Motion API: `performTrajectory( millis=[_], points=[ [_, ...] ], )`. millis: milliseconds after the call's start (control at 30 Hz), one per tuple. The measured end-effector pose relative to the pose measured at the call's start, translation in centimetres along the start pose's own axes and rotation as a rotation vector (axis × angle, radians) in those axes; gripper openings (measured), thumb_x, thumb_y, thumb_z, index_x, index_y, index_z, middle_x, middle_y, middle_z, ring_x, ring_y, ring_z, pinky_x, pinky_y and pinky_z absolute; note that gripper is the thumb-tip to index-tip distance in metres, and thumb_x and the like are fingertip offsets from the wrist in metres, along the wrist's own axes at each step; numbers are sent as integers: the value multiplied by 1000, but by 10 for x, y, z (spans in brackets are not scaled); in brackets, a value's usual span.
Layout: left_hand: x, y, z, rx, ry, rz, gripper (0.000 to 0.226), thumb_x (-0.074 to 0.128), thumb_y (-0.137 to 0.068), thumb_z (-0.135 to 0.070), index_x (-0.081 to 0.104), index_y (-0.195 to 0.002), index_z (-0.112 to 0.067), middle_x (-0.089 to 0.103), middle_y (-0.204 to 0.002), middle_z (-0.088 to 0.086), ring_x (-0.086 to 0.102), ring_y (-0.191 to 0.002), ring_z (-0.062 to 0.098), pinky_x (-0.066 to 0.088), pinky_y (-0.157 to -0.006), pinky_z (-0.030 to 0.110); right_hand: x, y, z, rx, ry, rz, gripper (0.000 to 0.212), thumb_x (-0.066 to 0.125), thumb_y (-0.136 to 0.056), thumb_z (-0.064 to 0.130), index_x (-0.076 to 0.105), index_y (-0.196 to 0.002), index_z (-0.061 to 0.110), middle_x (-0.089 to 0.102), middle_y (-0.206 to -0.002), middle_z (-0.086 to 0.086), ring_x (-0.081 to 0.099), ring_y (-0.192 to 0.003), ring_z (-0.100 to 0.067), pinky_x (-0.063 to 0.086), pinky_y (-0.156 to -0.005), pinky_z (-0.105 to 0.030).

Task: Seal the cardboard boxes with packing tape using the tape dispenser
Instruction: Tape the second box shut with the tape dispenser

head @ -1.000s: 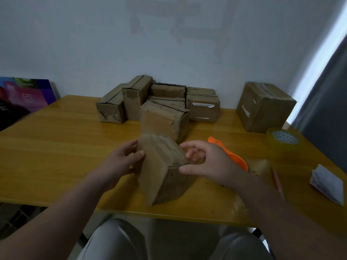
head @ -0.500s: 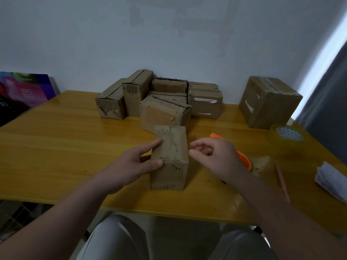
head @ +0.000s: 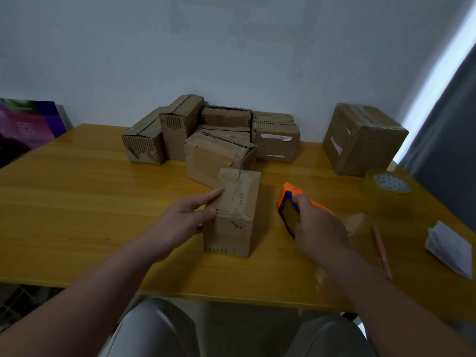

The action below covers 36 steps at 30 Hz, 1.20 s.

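The left hand (head: 185, 222) rests with straight fingers on the small brown cardboard box (head: 231, 228) on the yellow wooden table (head: 77, 202). Beside it, the right hand (head: 319, 228) curls round the orange and blue tape dispenser (head: 289, 199). More brown boxes (head: 219, 155) sit behind.

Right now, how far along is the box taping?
Done: only the big box at the far right looks taped across its top. In hand: the left hand rests on the small box in front, and the right hand grips the tape dispenser beside it; no fresh tape shows on that box. Left: this box, plus the pile of boxes at the back, several with loose flaps.
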<state>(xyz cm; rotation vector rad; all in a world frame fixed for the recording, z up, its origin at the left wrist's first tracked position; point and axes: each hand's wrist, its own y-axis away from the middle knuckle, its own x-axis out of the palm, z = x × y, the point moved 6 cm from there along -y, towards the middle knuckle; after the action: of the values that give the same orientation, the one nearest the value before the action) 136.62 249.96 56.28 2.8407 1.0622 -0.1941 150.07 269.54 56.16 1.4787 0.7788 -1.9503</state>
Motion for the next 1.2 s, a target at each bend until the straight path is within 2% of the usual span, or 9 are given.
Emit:
performTrajectory(
  millis=[233, 367, 433, 500, 600, 733, 867, 933, 1200],
  points=[
    [-7, -2, -19, 124, -403, -136, 40, 51, -96, -14, 52, -133, -27, 50, -125, -14, 44, -117, 3, 37, -91, 21, -38, -6, -5, -8, -548, -231, 34, 47, -95, 11, 46, -127, 24, 47, -80, 11, 54, -70, -13, 43, -54, -30],
    [-9, -4, -39, 183, -700, -252, 43, 57, -93, -22, 50, -135, -27, 49, -133, -7, 43, -122, 10, 35, -94, 25, -71, 1, -8, -49, -877, -319, 41, 73, -81, 32, 49, -114, 32, 50, -93, 21, 56, -84, -7, 55, -75, -42],
    [-11, -4, -49, 180, -581, -296, 42, 56, -93, -25, 50, -135, -26, 52, -130, -5, 50, -117, 14, 44, -90, 28, -78, 3, -4, -91, -1039, -246, 60, 82, -67, 42, 50, -117, 33, 54, -106, 19, 58, -93, -4, 56, -78, -37],
    [-11, -6, -54, 105, -214, -290, 40, 55, -94, -27, 51, -133, -21, 56, -125, -2, 57, -109, 18, 51, -85, 31, -80, 4, 2, -131, -1115, -133, 75, 88, -56, 45, 51, -120, 34, 57, -116, 11, 62, -99, -10, 58, -79, -37],
    [-3, -7, -55, -120, 239, -205, 42, 53, -92, -38, 56, -122, -10, 62, -114, 11, 62, -100, 25, 54, -77, 33, -82, 6, 10, -217, -1172, -37, 71, 84, -54, 37, 55, -119, 34, 63, -115, 8, 66, -99, -12, 58, -80, -37],
    [8, -3, -60, -288, 395, -75, 52, 53, -88, -50, 64, -103, -2, 68, -90, 12, 64, -80, 20, 55, -64, 30, -83, 13, 21, -329, -1183, 40, 65, 81, -56, 30, 56, -115, 36, 66, -109, 13, 66, -97, -8, 57, -72, -27],
    [5, 0, -61, -279, 360, -104, 17, 54, -92, -20, 63, -87, -6, 58, -64, 3, 54, -55, 10, 49, -49, 21, -86, 21, 30, -407, -1166, 100, 62, 79, -56, 26, 56, -112, 36, 65, -102, 22, 65, -95, -4, 54, -69, -20],
    [1, 1, -60, -261, 300, -126, 12, 52, -90, -9, 61, -82, -7, 56, -57, 1, 51, -49, 8, 46, -45, 19, -87, 22, 32, -422, -1141, 106, 61, 79, -56, 26, 56, -111, 37, 64, -102, 22, 64, -93, -1, 53, -67, -18],
    [-21, 5, -50, -150, -40, -269, 19, 57, -91, -14, 65, -75, -7, 60, -55, 1, 51, -53, 11, 42, -54, 25, -87, 24, 28, -457, -831, 295, 67, 78, -57, 40, 51, -117, 51, 57, -115, 20, 60, -95, 5, 55, -68, -18]
  ],
)
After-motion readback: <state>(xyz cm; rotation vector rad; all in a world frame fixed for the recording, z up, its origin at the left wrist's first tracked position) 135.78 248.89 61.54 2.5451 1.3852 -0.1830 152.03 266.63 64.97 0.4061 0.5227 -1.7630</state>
